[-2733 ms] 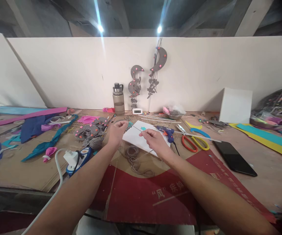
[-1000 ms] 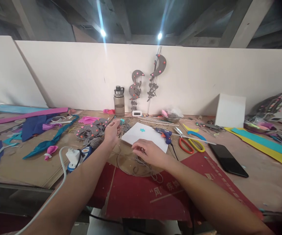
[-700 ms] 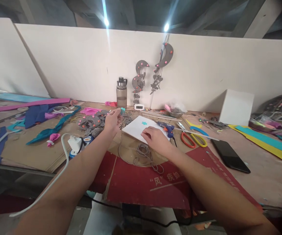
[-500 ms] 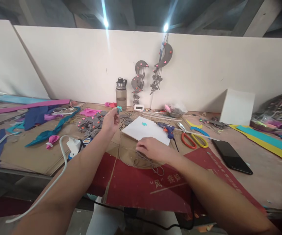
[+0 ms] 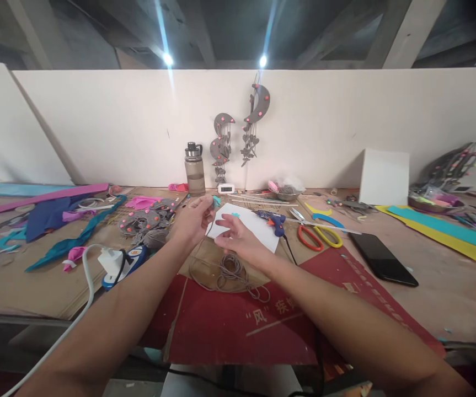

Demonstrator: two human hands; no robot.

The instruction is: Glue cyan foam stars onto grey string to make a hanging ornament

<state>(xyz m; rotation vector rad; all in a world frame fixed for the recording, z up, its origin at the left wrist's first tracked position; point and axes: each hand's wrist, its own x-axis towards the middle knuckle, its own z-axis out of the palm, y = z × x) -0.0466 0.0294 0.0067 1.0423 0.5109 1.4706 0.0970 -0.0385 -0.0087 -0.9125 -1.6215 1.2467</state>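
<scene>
My left hand (image 5: 193,221) is pinched on a small teal flower-shaped piece (image 5: 217,200), held up over the near left edge of a white sheet (image 5: 260,230). From that hand a thin grey-brown cord (image 5: 196,273) hangs down and runs to a loose coil (image 5: 233,269) on the cardboard. My right hand (image 5: 240,238) hovers just right of the left one, above the coil, its fingers apart and nothing seen in them. On the white sheet lies a second teal piece (image 5: 235,214), partly behind my right fingers.
A blue glue gun (image 5: 277,222) rests on the sheet's right side. Farther right are scissors (image 5: 316,237) and a black phone (image 5: 382,259). A bottle (image 5: 195,171) stands behind, grey moon hangings (image 5: 258,105) on the wall. Left are a power strip (image 5: 135,256) and felt scraps (image 5: 80,240).
My right hand has let go of the cord coil and risen toward my left hand, fingers opening. My left hand has come slightly lower with the teal piece. The view has shifted a little.
</scene>
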